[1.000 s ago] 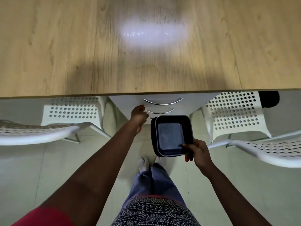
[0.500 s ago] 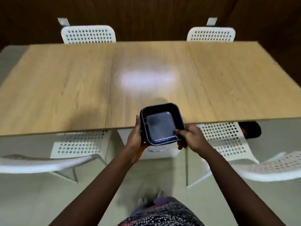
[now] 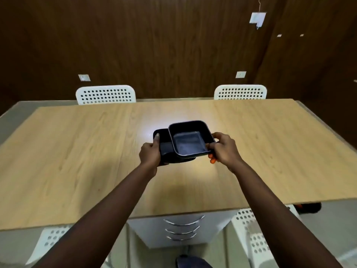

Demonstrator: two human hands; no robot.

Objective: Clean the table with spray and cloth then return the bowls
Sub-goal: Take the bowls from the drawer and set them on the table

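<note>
- Since the earlier frame, the bowls have been carried from the desk's near edge out over its middle and slid apart.
- The wooden desk (image 3: 77, 161) fills mid-frame; dark panelled wall (image 3: 154, 45) and two white chairs (image 3: 105, 94) lie above.
- The lower bowl (image 3: 164, 147) is gripped by the left hand (image 3: 150, 154), the upper bowl (image 3: 190, 139) by the right hand (image 3: 224, 149).

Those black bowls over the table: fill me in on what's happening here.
A person holds two black square bowls above the middle of the wooden table. The left hand grips the lower bowl; the right hand grips the upper bowl, which sits shifted to the right, partly out of the lower one. No spray or cloth is in view, and no bowl is set down yet.
</note>
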